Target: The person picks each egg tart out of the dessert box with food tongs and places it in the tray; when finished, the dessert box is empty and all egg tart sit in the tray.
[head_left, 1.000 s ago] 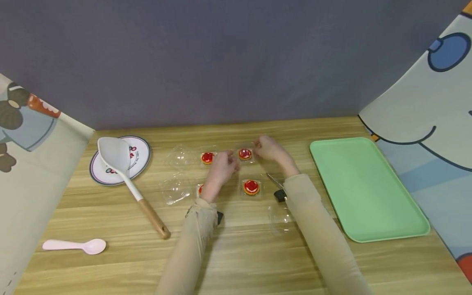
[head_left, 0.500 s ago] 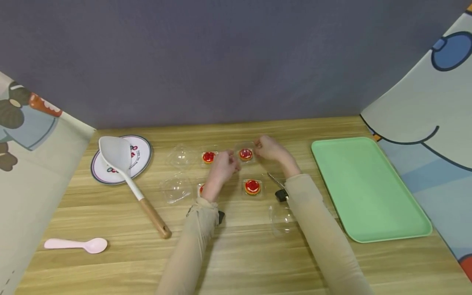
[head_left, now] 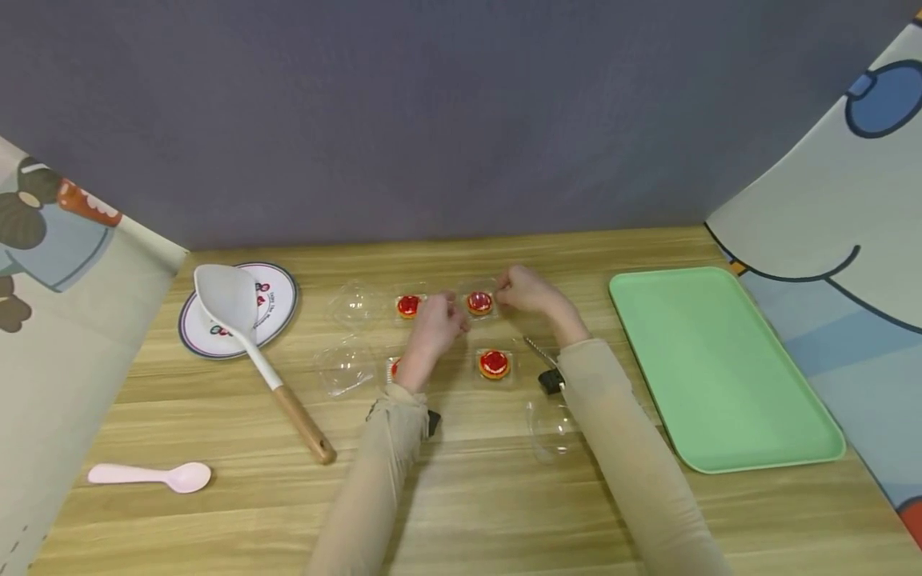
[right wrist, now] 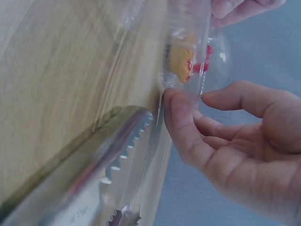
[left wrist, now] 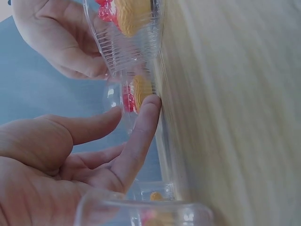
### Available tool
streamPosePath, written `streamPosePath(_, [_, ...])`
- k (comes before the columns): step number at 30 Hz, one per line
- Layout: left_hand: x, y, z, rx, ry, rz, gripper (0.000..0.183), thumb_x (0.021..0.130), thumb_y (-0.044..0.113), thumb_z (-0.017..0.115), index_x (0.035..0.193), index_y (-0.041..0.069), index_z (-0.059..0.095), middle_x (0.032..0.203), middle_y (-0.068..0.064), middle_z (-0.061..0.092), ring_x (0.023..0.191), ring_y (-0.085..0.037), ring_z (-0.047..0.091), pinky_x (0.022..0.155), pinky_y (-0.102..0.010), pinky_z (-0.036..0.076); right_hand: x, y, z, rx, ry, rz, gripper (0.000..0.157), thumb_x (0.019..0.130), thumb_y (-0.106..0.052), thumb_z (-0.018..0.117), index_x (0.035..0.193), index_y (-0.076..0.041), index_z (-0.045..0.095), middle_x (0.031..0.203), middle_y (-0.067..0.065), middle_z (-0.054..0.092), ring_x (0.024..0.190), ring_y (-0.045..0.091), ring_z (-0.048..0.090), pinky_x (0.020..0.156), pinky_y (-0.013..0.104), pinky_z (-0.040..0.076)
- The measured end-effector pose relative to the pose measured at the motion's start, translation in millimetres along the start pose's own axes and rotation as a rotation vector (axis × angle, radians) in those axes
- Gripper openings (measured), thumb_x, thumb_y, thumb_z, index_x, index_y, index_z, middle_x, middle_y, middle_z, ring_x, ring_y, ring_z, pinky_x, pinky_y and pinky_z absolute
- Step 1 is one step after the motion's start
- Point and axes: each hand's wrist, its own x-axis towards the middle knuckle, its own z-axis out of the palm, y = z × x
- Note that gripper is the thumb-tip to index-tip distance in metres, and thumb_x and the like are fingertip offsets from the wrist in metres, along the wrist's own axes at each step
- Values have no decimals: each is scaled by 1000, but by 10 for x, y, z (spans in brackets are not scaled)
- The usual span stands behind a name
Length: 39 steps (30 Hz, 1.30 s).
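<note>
A small red-topped tart [head_left: 479,302] sits in a clear plastic box with a domed lid [right wrist: 221,56], at the far middle of the table. From its left side my left hand [head_left: 435,326] pinches the box's edge between thumb and forefinger. Opposite it, my right hand [head_left: 529,290] pinches the right edge, thumb above and forefinger low by the table. The lid lies over the tart in the right wrist view. Another tart [head_left: 494,365] in an open clear box stands nearer. Two more tarts are to the left, one [head_left: 410,306] at the back and one [head_left: 394,368] partly hidden by my left arm.
Hinged clear lids [head_left: 346,368] spread left of the tarts; another [head_left: 551,428] lies by my right sleeve. Serrated metal tongs [right wrist: 127,136] lie under my right forearm. A green tray [head_left: 727,368] is right; a plate [head_left: 277,300], white-headed turner [head_left: 230,300] and pink spoon [head_left: 187,478] are left.
Both hands stay at the far box with only slight finger movement. The whole scene shifts a little in the head view; nothing else on the table has moved.
</note>
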Motion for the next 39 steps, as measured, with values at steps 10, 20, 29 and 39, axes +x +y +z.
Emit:
streamPosePath(10, [19,10,-1,-49,-1,-50,46,101,-4,65,144,-16,53,95,-18,76,85,-30,76,58,-20,50,-35,-14,1,49,-20,30,32,96,7,54,124,22,60,73,7,57,59,8,43,55,18,41])
streamPosePath(20, [12,5,-3,-45,13,-39,49,98,-5,69,143,-15,53,99,-16,78,89,-30,75,79,-35,63,-51,-47,29,43,-8,49,31,95,8,55,123,19,60,84,14,64,70,18,54,62,23,49])
streamPosePath(29, [24,-5,9,-41,14,-27,49,97,-6,69,142,-14,53,100,-17,79,91,-31,75,84,-38,64,-50,-19,40,39,11,45,40,94,9,55,132,20,53,92,18,66,75,20,57,64,23,50])
streamPosePath(39, [26,12,8,-41,15,-28,49,96,-7,70,142,-14,55,102,-19,79,92,-32,76,84,-38,65,-67,-53,45,52,13,66,38,98,8,55,134,20,51,94,20,67,78,24,61,72,33,58])
